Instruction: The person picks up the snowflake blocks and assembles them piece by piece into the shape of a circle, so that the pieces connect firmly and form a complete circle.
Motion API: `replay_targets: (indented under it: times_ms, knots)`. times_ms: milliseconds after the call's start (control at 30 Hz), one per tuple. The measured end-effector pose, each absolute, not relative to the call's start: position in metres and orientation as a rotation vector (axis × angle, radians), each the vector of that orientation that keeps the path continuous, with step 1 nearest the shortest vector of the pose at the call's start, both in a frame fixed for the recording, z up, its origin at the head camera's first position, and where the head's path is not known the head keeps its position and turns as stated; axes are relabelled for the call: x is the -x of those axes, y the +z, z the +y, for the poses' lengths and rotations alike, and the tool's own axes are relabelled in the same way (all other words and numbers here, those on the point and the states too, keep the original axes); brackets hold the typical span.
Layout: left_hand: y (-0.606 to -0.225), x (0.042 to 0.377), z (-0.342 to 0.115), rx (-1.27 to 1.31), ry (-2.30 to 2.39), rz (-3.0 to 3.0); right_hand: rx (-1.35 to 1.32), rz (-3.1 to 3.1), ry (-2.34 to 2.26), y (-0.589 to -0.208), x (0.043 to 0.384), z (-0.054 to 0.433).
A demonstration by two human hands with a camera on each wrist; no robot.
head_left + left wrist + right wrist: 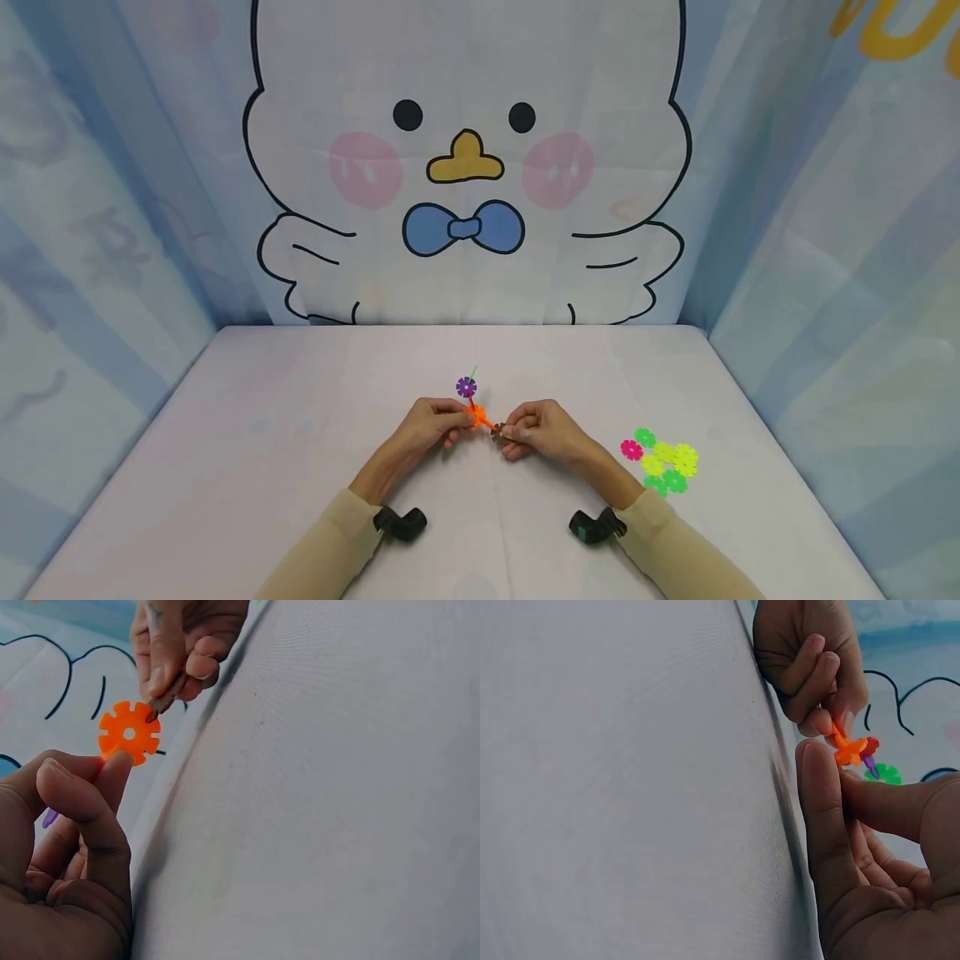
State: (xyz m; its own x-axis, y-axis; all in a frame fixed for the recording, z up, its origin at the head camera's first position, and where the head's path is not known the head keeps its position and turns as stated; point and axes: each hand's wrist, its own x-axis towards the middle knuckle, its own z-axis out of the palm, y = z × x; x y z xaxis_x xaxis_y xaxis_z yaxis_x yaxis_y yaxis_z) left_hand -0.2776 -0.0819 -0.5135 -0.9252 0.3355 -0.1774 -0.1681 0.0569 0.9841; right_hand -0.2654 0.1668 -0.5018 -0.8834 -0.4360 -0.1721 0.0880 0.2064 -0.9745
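Note:
Both hands hold a small chain of slotted plastic snowflake discs above the table. My left hand [431,427] pinches an orange disc [477,415] between thumb and fingers. A second orange piece shows edge-on beside it, toward the right. Between the thumb and forefinger of my right hand [546,429] is a brown disc [497,432], touching the orange part of the chain. In the left wrist view, the brown disc [176,686] meets the rim of an orange disc [112,739]. Beyond the left fingers extend a red disc [873,745], a purple disc [869,763] and a green disc [885,774].
Loose discs lie in a cluster on the right of the white table [300,392]: a pink disc [632,450], several yellow discs [685,459] and several green discs [644,437], close to the right forearm. A cartoon-printed curtain [465,275] stands behind the table, with curtains at both sides.

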Motion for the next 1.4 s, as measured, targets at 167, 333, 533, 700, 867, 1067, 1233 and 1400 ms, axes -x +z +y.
replay_targets:
  times_ms: [167,333,533,700,867,1067,1233,1400]
  knots:
    - [-0.511,0.278,-0.081,-0.172,1.916,1.999,0.337,2.055,-1.737,-0.503,0.266,0.168]
    - [-0.512,0.278,-0.083,-0.167,1.908,2.000,0.348,2.032,-1.747,-0.502,0.266,0.167]
    - [-0.512,0.278,-0.082,-0.171,1.911,1.993,0.356,2.044,-1.730,-0.500,0.266,0.166]
    - [-0.512,0.277,-0.081,-0.175,1.928,1.976,0.349,2.061,-1.731,-0.501,0.266,0.166]
    - [-0.512,0.276,-0.079,-0.197,1.947,1.944,0.284,2.084,-1.744,-0.498,0.266,0.165]
    - [-0.512,0.276,-0.077,-0.263,1.869,1.963,0.227,2.059,-1.812,-0.495,0.268,0.164]
    - [-0.511,0.275,-0.074,-0.280,1.827,2.009,0.215,2.038,-1.843,-0.496,0.266,0.160]
    - [-0.511,0.274,-0.070,-0.283,1.809,2.035,0.215,2.036,-1.850,-0.497,0.265,0.157]
